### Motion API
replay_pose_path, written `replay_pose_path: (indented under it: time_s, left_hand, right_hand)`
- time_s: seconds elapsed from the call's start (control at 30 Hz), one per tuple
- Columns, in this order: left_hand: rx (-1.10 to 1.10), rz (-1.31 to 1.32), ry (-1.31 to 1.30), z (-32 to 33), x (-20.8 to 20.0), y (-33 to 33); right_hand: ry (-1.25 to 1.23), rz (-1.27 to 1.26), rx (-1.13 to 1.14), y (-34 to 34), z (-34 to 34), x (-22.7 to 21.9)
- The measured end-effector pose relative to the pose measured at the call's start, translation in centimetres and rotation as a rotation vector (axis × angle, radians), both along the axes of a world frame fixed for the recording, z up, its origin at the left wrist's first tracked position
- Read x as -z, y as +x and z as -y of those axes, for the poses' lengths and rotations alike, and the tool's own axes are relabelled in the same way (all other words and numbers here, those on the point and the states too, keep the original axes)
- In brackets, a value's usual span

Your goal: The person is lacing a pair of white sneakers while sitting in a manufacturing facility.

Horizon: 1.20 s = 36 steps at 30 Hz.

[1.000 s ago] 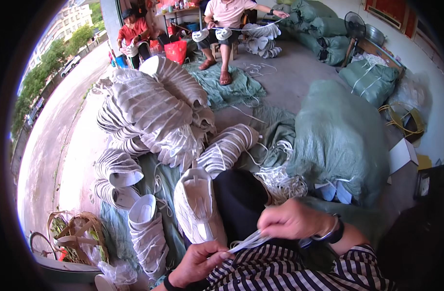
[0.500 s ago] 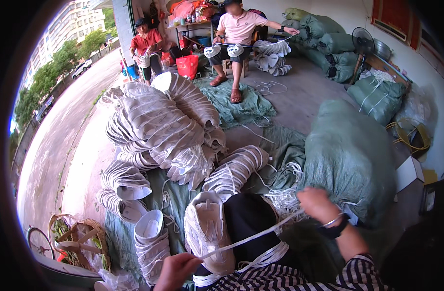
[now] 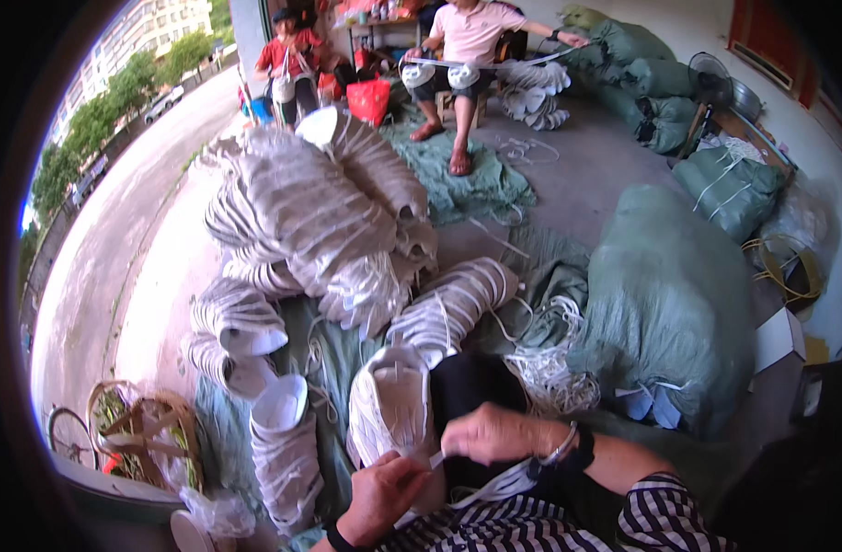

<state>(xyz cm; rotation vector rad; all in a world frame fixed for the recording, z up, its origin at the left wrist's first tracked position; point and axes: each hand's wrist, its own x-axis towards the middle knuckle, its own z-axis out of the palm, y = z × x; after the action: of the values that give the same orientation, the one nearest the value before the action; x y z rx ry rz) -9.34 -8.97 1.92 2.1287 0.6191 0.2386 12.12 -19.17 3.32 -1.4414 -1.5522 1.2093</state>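
A pale shoe upper [image 3: 364, 405] rests over my knee with its opening facing up. My left hand [image 3: 384, 497] is closed in a pinch at the front of the upper. Close beside it, my right hand [image 3: 492, 434] pinches too. A short stretch of white shoelace [image 3: 436, 458] shows between the two sets of fingertips. More white laces [image 3: 504, 485] lie across my lap, below my right wrist. Part of the upper's front is hidden behind my hands. A heap of loose white laces [image 3: 554, 379] lies beyond my right forearm.
Nested shoe uppers form a large pile [image 3: 292, 202] ahead, with smaller stacks [image 3: 287, 469] at my left. A bulky green sack [image 3: 669, 294] stands at right. A woven basket [image 3: 149, 432] is at lower left. Two seated people [image 3: 476, 37] handle uppers and lace at the back.
My right hand has come leftward and down to my left hand, so the stretched lace between them is now short. My left hand has moved slightly right. The view has shifted a little.
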Motion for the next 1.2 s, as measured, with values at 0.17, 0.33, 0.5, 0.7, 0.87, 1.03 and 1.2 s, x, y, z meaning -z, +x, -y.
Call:
replay_pose_path:
  time_s: [0.17,0.33,0.5,0.7,0.87,1.03,1.2]
  left_hand:
    - [0.052,0.055,0.183,0.4,0.6,0.0]
    - [0.03,0.054,0.129,1.0,0.4,-0.2]
    - [-0.087,0.13,-0.23,0.3,0.6,-0.8]
    - [-0.389,0.214,-0.205,-1.1,0.9,0.7]
    - [-0.395,0.042,-0.053,-1.9,1.0,1.9]
    - [-0.429,0.006,0.014,-1.3,1.3,2.6]
    - [-0.436,-0.045,0.003,-1.4,1.1,2.7]
  right_hand:
    - [0.1,0.021,0.158,1.9,-4.3,0.8]
    - [-0.066,-0.06,0.155,0.4,-8.5,1.7]
    - [0.013,-0.022,0.292,-0.5,-7.5,1.8]
    - [0.062,-0.023,0.421,-2.3,-2.5,2.1]
    - [0.067,0.137,0.42,-2.9,-1.0,2.9]
    - [0.212,0.315,0.458,-3.2,-1.0,3.0]
    - [0.255,0.388,0.417,-3.0,-1.5,3.0]
